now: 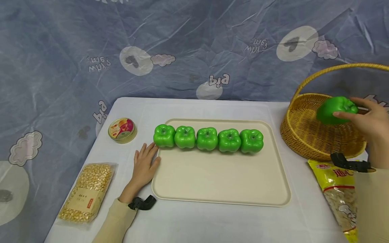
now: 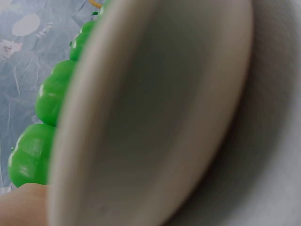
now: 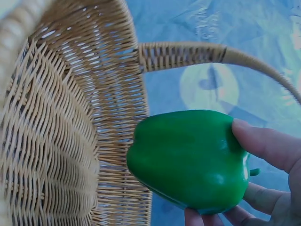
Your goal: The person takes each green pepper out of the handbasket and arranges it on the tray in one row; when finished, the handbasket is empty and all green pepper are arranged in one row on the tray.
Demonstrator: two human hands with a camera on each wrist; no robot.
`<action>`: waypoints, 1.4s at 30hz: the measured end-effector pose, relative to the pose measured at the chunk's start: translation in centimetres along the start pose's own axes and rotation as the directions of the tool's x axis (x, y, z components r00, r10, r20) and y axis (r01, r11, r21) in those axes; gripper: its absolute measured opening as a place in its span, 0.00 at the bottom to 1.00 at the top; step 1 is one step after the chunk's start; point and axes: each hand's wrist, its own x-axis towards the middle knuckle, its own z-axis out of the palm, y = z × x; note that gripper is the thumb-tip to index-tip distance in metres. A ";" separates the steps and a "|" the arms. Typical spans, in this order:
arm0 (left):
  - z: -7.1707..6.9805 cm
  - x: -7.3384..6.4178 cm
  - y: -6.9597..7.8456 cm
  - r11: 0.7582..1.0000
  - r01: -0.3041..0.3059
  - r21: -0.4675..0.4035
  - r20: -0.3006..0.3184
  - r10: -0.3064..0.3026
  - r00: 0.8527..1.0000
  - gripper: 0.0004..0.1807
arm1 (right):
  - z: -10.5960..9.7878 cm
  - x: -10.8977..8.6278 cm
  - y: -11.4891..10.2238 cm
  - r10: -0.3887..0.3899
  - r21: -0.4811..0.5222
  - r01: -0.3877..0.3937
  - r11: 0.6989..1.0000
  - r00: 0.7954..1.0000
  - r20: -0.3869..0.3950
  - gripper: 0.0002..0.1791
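Observation:
A green bell pepper [image 1: 334,110] is gripped by my right hand [image 1: 372,118] over the wicker basket [image 1: 299,135]. In the right wrist view, thumb and fingers hold the pepper [image 3: 188,160] near its stem end, beside the basket's woven wall [image 3: 117,94]. Several more green bell peppers [image 1: 207,139] stand in a row along the far side of the cream tray [image 1: 222,179]. My left hand [image 1: 146,167] rests at the tray's left edge, fingers extended, close to the leftmost pepper [image 1: 164,136]. The tray's rim [image 2: 94,113] fills much of the left wrist view, blurred.
A round tin [image 1: 122,130] sits at the table's far left. Nearer on that side lies a bag of corn kernels [image 1: 87,193]. A yellow snack bag [image 1: 337,192] lies in front of the basket, partly under the right forearm. The basket's tall handle [image 1: 337,68] arches above it.

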 end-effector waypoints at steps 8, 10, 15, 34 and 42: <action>-0.3 0.1 -0.1 1.000 0.012 0.000 0.015 -0.012 1.000 0.26 | 0.2 -3.1 1.1 -0.115 0.119 0.142 0.983 0.971 -0.208 0.39; -0.3 0.1 -0.2 1.000 0.011 -0.002 0.014 -0.011 1.000 0.26 | 0.1 -5.2 -0.5 -0.104 0.138 0.140 0.980 0.965 -0.240 0.38; -0.3 0.0 -0.3 1.000 0.006 -0.006 0.006 -0.006 1.000 0.26 | 0.1 -8.9 -2.9 -0.136 0.160 0.192 0.968 0.943 -0.305 0.36; -0.2 0.1 -0.1 1.000 0.015 -0.008 0.024 -0.015 1.000 0.26 | 6.0 -13.2 -6.1 -0.335 0.095 0.327 0.940 0.939 0.074 0.43; -0.1 0.1 0.0 1.000 0.008 -0.002 0.016 -0.008 1.000 0.26 | 9.3 -13.1 -7.0 -0.385 0.053 0.382 0.923 0.912 0.139 0.44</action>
